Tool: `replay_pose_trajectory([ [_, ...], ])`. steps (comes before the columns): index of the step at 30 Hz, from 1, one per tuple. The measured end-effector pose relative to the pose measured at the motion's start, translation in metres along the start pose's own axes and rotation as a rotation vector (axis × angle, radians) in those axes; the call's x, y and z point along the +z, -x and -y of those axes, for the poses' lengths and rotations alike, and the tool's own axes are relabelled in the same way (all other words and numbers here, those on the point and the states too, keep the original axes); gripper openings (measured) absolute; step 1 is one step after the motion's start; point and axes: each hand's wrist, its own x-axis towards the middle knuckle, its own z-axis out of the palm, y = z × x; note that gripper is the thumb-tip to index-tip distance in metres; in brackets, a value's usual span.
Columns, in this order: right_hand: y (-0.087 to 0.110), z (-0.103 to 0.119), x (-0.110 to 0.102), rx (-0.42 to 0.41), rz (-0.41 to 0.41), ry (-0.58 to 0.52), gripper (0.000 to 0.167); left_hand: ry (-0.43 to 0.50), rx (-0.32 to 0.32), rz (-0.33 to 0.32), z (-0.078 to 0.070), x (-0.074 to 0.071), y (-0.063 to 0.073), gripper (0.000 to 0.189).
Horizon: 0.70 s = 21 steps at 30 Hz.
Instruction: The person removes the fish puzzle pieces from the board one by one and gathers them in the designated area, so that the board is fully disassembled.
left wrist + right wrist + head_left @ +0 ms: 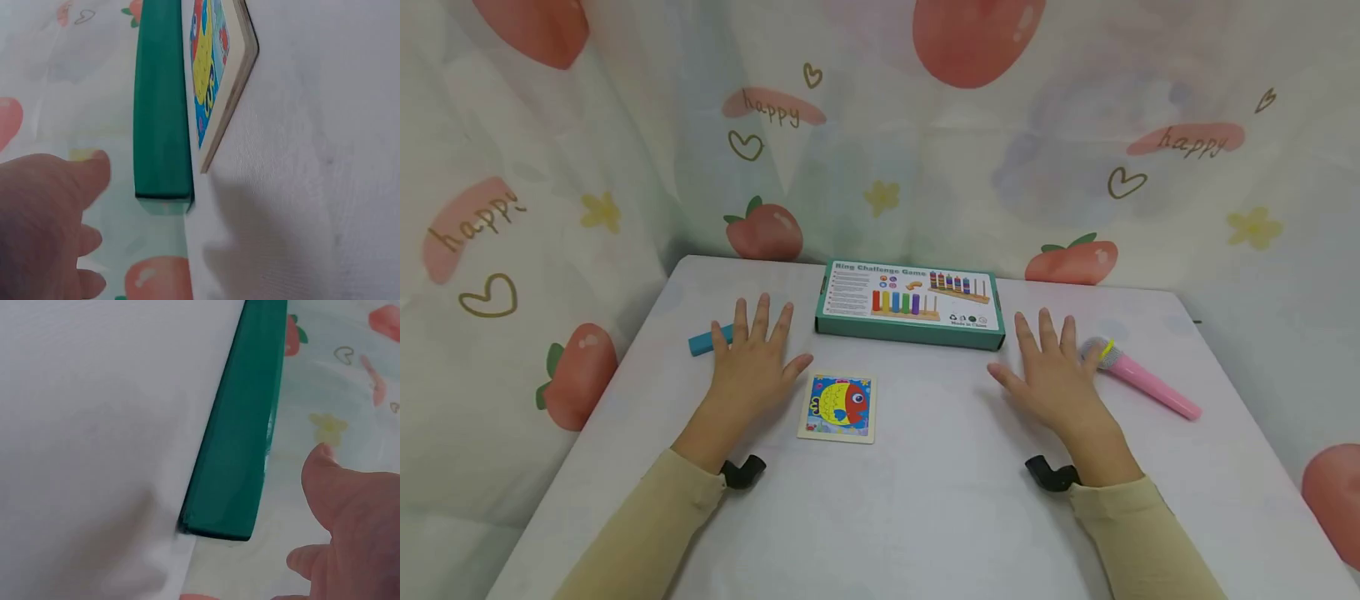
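Observation:
My left hand (748, 367) hovers over the left part of the table with its fingers spread, holding nothing. Partly covered by its fingers is a blue bar (702, 342). Just right of that hand lies a square fish jigsaw puzzle (837, 408) in a pale wooden frame. The right hand (1051, 375), also with spread fingers and holding nothing, is above the right side. Its little finger overlaps the head of a pink toy microphone (1150, 383) in the head view. Between and beyond both hands lies a green-edged Ring Challenge Game box (910, 304), seen edge-on in both wrist views.
All these things lie on a white-covered table (910, 517). A printed curtain (880, 142) with fruit, hearts and "happy" lettering hangs behind and along the sides. Black curved pieces (1051, 473) stick out at both wrists, beside the sleeve cuffs.

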Motion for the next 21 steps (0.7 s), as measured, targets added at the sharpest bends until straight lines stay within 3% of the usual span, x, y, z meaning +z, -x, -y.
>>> replay_pose_trajectory([
  [6,-0.001,0.024,-0.011,-0.056,0.003,-0.007,0.098,-0.008,0.028,0.022,-0.008,-0.002,0.008,0.096],
  [10,-0.001,0.044,-0.015,-0.112,0.001,-0.041,0.093,-0.003,0.091,0.054,-0.017,-0.003,0.017,0.096],
  [17,-0.007,0.083,-0.006,-0.303,-0.033,-0.119,0.082,-0.004,0.229,0.111,-0.029,-0.008,0.039,0.089],
  [21,-0.009,0.108,0.001,-0.373,-0.036,-0.205,0.078,0.003,0.272,0.169,-0.031,-0.006,0.048,0.083],
])
